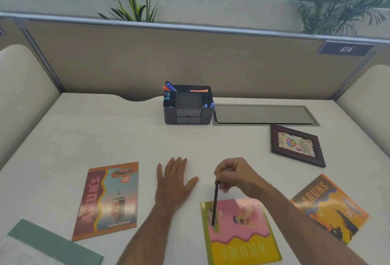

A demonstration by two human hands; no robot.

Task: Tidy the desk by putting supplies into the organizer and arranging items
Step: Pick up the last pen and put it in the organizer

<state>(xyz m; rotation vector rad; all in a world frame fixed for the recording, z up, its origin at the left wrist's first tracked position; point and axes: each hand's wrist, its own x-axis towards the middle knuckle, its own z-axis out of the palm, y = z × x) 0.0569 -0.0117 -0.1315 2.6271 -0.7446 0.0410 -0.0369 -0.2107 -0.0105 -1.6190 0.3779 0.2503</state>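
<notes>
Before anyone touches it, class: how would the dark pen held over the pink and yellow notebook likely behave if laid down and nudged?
The pen looks slim and straight, so it is probably stiff and light. Its seemingly round barrel may roll across the notebook, whose cover looks glossy and perhaps slippery. The right hand pinches only its top, so it could swing.

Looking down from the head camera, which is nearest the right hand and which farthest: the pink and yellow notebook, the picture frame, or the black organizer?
1. Pink and yellow notebook, just below the right hand.
2. Picture frame, off to its right.
3. Black organizer, at the desk's back.
</notes>
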